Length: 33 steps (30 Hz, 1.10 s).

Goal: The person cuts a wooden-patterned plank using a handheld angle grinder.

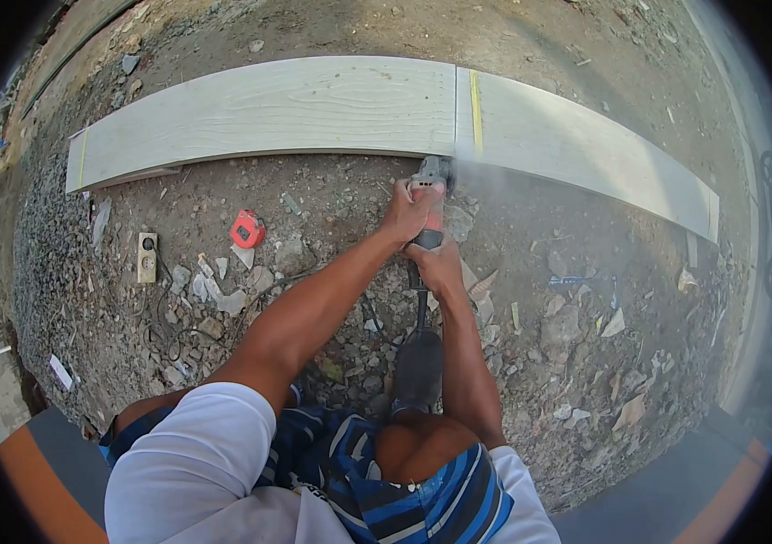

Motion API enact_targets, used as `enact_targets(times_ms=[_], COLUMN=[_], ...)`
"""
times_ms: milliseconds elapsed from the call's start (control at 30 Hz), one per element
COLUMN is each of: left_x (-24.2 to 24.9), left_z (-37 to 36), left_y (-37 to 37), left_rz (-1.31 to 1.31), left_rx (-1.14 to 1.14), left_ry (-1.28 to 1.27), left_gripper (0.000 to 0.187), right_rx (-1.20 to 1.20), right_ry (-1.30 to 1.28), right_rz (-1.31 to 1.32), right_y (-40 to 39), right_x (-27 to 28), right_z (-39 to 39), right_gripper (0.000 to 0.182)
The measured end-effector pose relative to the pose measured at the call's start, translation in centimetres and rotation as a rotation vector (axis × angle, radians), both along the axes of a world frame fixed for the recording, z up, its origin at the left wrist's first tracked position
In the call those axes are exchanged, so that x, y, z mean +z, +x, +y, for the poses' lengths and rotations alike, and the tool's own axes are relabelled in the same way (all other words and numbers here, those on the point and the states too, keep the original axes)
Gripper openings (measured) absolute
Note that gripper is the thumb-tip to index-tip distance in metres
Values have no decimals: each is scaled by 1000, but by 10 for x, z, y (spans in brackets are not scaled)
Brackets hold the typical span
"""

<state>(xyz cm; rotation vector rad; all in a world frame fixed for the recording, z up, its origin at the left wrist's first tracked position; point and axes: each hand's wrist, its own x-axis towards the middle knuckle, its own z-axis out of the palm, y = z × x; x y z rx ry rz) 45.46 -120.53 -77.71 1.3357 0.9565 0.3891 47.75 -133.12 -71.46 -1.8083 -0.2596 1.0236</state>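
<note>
A red and black angle grinder [429,215] is held at the near edge of a long pale wood-grain board [295,104]. My left hand [407,216] wraps round the front of its body, close to the metal head. Behind it, my right hand [438,264] grips the rear of the tool, where the cord comes out. A dark narrow line crosses the board just above the grinder's head, with a yellow strip [475,109] to its right. Pale dust drifts off to the right of the head. The disc's contact with the board is hard to make out.
Left of the arms, a red tape measure [248,229] and a power socket block [147,257] lie on rubble. A black cable [168,335] loops among the stones. My shoe [418,367] is below the grinder. Broken chips [615,323] litter the ground at right.
</note>
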Motion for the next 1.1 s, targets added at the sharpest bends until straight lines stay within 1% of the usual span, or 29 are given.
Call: enact_targets(times_ms=[133, 233, 333, 433, 533, 633, 667, 733, 767, 833, 867, 933, 967, 1033, 1100], left_x=[-5, 5, -18, -1, -19, -15, -9, 4, -1, -16, -6, 26, 29, 34, 18], left_z=[1, -1, 1, -2, -1, -2, -4, -7, -5, 0, 0, -3, -3, -2, -3], left_y=[-1, -1, 1, 1, 2, 3, 3, 2, 3, 4, 3, 1, 1, 2, 4], left_rz=[-4, -5, -37, -14, -49, -57, -61, -39, -42, -55, -59, -7, -9, -87, -59], left_rx=[-29, -13, -27, 3, 2, 10, 15, 79, 83, -26, -21, 9, 11, -21, 0], left_ry=[-19, 9, -9, 12, 50, 42, 44, 48, 49, -26, -24, -28, -27, -106, -59], left_gripper=[52, 51, 50, 49, 49, 50, 50, 56, 56, 66, 66, 73, 73, 74, 74], right_rx=[24, 14, 51, 25, 53, 52, 42, 37, 39, 48, 60, 74, 55, 37, 30], right_ry=[-25, -17, -42, -54, -82, -72, -28, 18, 1, -13, -4, 5, 22, 38, 49], right_rz=[0, -5, -5, -19, -27, -27, -26, -26, -31, -42, -26, -13, -21, -29, -40], right_y=[0, -1, 1, -1, 1, 1, 1, 0, 0, 2, 4, 4, 2, 2, 1], right_x=[1, 5, 7, 5, -2, -5, -4, -4, -5, -2, 1, 4, 4, 4, 3], right_z=[1, 2, 1, 0, -1, -2, -2, -2, -2, -2, -2, -3, -3, -2, -1], right_gripper=[31, 30, 32, 32, 32, 32, 31, 30, 29, 28, 29, 29, 29, 28, 28])
